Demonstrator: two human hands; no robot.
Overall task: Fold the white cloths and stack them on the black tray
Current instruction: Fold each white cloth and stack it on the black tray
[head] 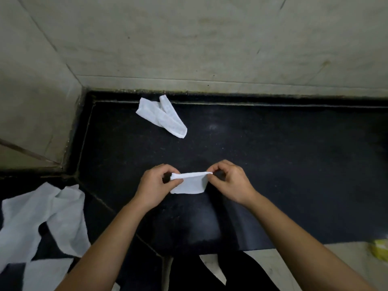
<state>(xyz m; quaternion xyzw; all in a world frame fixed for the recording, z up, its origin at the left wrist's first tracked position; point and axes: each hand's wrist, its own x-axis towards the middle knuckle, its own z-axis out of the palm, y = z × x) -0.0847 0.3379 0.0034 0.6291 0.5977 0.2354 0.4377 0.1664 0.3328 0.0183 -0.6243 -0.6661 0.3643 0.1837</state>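
The fingers (169, 169) of the left hand (154, 186) and right hand (232, 183) pinch the top corners of a half-folded white cloth (190, 184); next, I think, these corners must meet evenly.

counter (283, 164) open on the right and down the middle to the back wall (189, 49). folded cloth (165, 117) sits back left. loose cloths (42, 217) crowd front left. side wall (31, 101) shuts the left. left hand (154, 184) and right hand (231, 181) with pinched cloth (189, 184) fill centre front.

I see a small folded cloth (190, 184) held up by its top corners, a second folded cloth (162, 115) lying behind it, and loose cloths (42, 217) crumpled at the left.
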